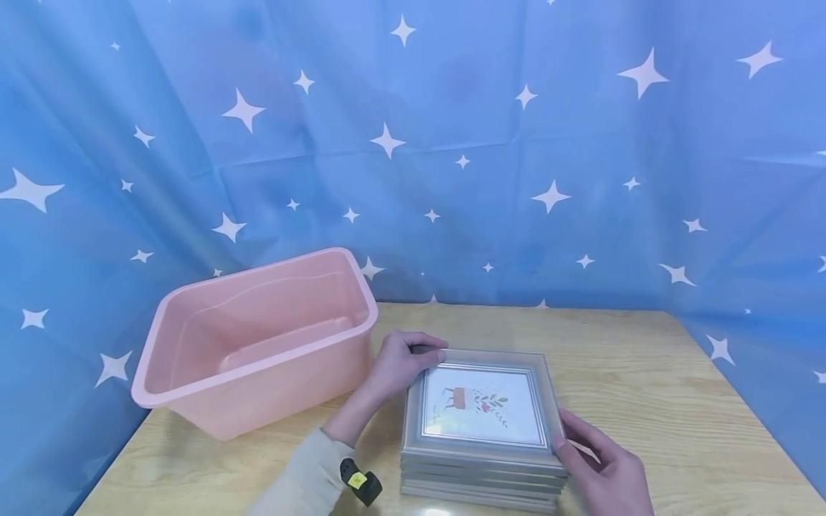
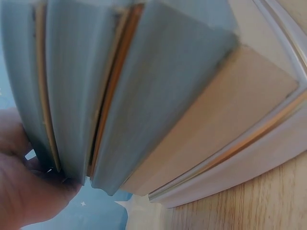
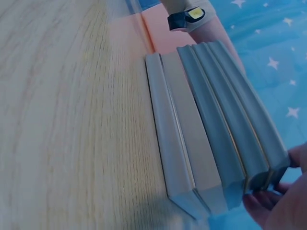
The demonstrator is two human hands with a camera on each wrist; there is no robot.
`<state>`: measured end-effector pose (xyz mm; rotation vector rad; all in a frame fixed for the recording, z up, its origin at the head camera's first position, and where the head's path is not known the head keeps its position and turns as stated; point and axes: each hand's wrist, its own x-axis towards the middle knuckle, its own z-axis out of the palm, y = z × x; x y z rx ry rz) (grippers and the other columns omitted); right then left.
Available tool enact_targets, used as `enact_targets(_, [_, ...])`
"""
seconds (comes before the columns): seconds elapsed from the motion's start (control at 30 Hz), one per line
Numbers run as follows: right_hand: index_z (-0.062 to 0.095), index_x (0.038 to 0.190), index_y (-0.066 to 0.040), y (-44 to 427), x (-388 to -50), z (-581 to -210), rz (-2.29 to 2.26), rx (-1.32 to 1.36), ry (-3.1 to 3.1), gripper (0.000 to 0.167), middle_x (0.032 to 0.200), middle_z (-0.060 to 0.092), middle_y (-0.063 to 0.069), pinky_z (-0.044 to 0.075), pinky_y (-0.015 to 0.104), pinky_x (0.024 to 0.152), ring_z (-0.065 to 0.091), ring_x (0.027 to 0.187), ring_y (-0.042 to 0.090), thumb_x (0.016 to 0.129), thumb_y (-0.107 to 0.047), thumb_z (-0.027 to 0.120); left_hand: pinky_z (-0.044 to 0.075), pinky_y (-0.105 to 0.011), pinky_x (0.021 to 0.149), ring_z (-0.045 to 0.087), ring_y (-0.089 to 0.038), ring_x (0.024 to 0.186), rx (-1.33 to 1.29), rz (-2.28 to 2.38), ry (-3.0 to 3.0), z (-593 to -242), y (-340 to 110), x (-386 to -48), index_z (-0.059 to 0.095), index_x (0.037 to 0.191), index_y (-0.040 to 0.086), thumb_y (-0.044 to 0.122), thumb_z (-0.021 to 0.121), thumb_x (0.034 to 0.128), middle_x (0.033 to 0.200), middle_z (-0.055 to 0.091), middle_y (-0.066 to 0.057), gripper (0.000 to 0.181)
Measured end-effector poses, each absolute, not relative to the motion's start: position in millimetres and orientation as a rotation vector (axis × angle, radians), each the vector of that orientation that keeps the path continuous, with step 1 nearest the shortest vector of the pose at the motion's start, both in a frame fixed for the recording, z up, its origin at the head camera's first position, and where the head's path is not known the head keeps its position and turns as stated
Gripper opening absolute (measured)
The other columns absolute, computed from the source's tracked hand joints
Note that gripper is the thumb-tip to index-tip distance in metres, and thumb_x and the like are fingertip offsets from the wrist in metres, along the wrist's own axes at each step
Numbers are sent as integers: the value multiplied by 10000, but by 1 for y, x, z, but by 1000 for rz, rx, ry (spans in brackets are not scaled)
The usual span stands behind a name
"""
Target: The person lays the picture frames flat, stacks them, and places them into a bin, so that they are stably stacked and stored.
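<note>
A stack of several picture frames (image 1: 480,481) lies on the wooden table, the edges not quite lined up. The top picture frame (image 1: 484,453) has a silvery border around a print of a red pot-like shape and leafy sprigs. My left hand (image 1: 399,365) grips its far left corner, thumb on the upper face. At the near right corner, my right hand (image 1: 606,466) pinches the top of the stack. In the right wrist view, that hand's fingertips (image 3: 254,208) reach beneath the upper blue-grey frames; how many it grips is unclear. Lower frames look paler.
A pink plastic bin (image 1: 277,390) stands on the left of the table, close to my left forearm. Behind the wooden table (image 1: 684,401) hangs a blue curtain (image 1: 452,179) with white stars. A black strap with a yellow tag (image 1: 358,481) is on my left wrist.
</note>
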<state>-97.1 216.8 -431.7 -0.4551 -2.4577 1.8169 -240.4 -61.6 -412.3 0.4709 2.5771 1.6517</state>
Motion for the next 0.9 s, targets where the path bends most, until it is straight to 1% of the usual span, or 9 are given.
enact_targets(0.2, [564,1433,10,223,-98,-431,1703,-292,-2478,519,1312,656,182,526,144,822,620,1010,-64,1008,-261,687,506,-455,1004,640,-223,1157,520,1643,2566,-410,-62,-241,786,1144,179,191,723,972,1160,737,30,184])
enact_targets(0.33, [588,1405,-17,229,-101,-427,1567,-130,-2456,423,1256,695,-25,501,102,841,591,1050,-105,1031,-205,649,510,-439,1009,632,-223,1187,555,1629,2579,-404,-66,-239,738,1250,181,236,714,978,1229,718,7,279])
enact_targets(0.43, [599,1388,-23,235,-107,-420,1489,-26,-2438,382,1191,658,-220,498,95,836,593,1048,-109,1028,-146,643,498,-475,1030,602,-279,1248,552,1639,2573,-396,-69,-236,689,1335,195,307,711,977,1294,691,-6,376])
enact_targets(0.53, [603,1387,-27,238,-114,-410,1412,59,-2428,378,1180,612,-299,491,83,830,588,1044,-113,1019,-101,646,463,-533,1062,534,-360,1333,559,1629,2595,-384,-71,-231,655,1384,235,373,708,971,1364,653,9,439])
enact_targets(0.6, [605,1392,-33,239,-120,-402,1376,103,-2424,384,1187,599,-306,501,88,816,591,1030,-114,1015,-93,649,446,-553,1073,497,-381,1367,576,1617,2616,-377,-73,-227,648,1393,256,395,708,966,1398,630,33,454])
enact_targets(0.7, [614,1386,-34,237,-129,-389,1363,137,-2412,379,1194,635,-233,520,109,804,623,995,-94,1016,-103,652,445,-552,1073,478,-366,1390,607,1606,2640,-367,-75,-221,647,1393,288,416,708,964,1430,603,71,452])
enact_targets(0.8, [620,1385,-39,231,-141,-376,1416,153,-2399,374,1235,691,-42,526,121,812,649,980,-65,1022,-124,648,415,-541,1104,467,-320,1406,640,1651,2625,-359,-79,-215,644,1400,262,368,717,968,1436,599,64,450])
enact_targets(0.87, [623,1383,-36,225,-148,-368,1463,163,-2395,372,1265,688,98,522,125,829,661,988,-42,1022,-125,648,390,-520,1130,470,-272,1407,662,1688,2613,-356,-82,-212,643,1402,235,324,721,972,1429,605,55,446])
enact_targets(0.9, [619,1391,-41,222,-151,-365,1484,168,-2404,381,1291,676,135,517,123,834,663,993,-36,1023,-133,648,383,-511,1137,474,-250,1403,671,1701,2614,-355,-83,-210,643,1404,225,304,721,973,1425,608,49,445])
